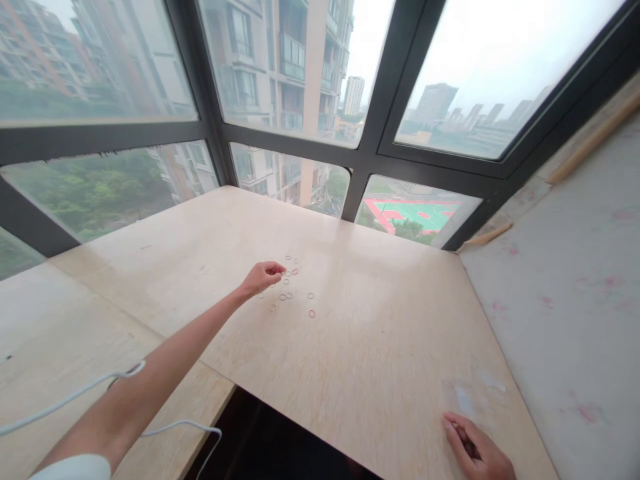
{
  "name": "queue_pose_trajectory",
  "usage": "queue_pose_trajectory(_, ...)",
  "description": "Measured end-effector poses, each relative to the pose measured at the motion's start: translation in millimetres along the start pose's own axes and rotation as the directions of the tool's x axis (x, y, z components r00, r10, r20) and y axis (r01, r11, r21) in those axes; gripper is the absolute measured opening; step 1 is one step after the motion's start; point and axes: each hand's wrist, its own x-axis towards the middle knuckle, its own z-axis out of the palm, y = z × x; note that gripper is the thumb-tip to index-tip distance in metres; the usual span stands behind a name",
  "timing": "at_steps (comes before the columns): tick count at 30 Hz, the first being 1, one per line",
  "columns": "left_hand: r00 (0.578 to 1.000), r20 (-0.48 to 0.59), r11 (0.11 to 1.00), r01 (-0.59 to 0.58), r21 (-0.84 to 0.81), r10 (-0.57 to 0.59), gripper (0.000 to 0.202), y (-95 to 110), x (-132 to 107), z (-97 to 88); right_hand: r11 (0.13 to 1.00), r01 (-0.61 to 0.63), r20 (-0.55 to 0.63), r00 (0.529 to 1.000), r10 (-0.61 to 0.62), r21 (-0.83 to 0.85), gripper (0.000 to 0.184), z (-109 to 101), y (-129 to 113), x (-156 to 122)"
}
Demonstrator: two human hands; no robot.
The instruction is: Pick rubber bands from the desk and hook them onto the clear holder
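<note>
Pinched at the fingertips, the person's left hand (262,277) is near the middle of the frame, its bare forearm (175,360) slanting up from a pale sleeve (75,468) at the lower left. Thumb and forefinger are drawn together at the edge of a group of small thin rings; whether they grip one cannot be told. A white cable (70,399) crosses in front of the forearm at the lower left.

The rings lie loosely scattered on the pale wooden tabletop (390,347), around and just right of the fingertips. Most look greyish; one reddish ring (295,271) lies close to the fingers, and another reddish one (312,313) sits lower, at the right of the group, beneath a grey ring (311,295). Behind them, dark window frames (367,160) span the top of the frame.

At the lower right, well apart from the rings, the right hand (477,448) is loosely curled by the tabletop; its contents cannot be made out. Flower-patterned wallpaper (575,293) fills the right edge.
</note>
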Motion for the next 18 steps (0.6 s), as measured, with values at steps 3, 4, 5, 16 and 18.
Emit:
queue_pose_trajectory(3, 0.995, 0.004, 0.860, 0.089, -0.502, -0.100, 0.030, 26, -5, 19.9, 1.000, -0.001, -0.012, 1.000, 0.001, 0.002, 0.045, -2, -10, 1)
queue_pose_trajectory(4, 0.992, 0.027, 0.778, 0.111, -0.619, -0.120, 0.029, 35, -8, 27.7, 1.000, 0.002, -0.014, 1.000, -0.002, 0.004, 0.044, -3, -12, 2)
queue_pose_trajectory(5, 0.991, 0.056, 0.714, 0.126, -0.689, -0.121, 0.028, 45, -11, 35.7, 1.000, 0.005, -0.015, 1.000, -0.005, 0.004, 0.043, -4, -14, 2)
queue_pose_trajectory(16, 0.973, 0.231, 0.607, 0.170, -0.776, 0.023, 0.023, 165, -40, 131.4, 0.998, -0.012, 0.017, 1.000, 0.011, 0.060, 0.032, -7, -18, 1)
queue_pose_trajectory(18, 0.966, 0.253, 0.619, 0.164, -0.768, 0.058, 0.022, 183, -48, 159.0, 0.997, -0.007, 0.007, 1.000, 0.006, 0.082, 0.028, -9, -19, 1)
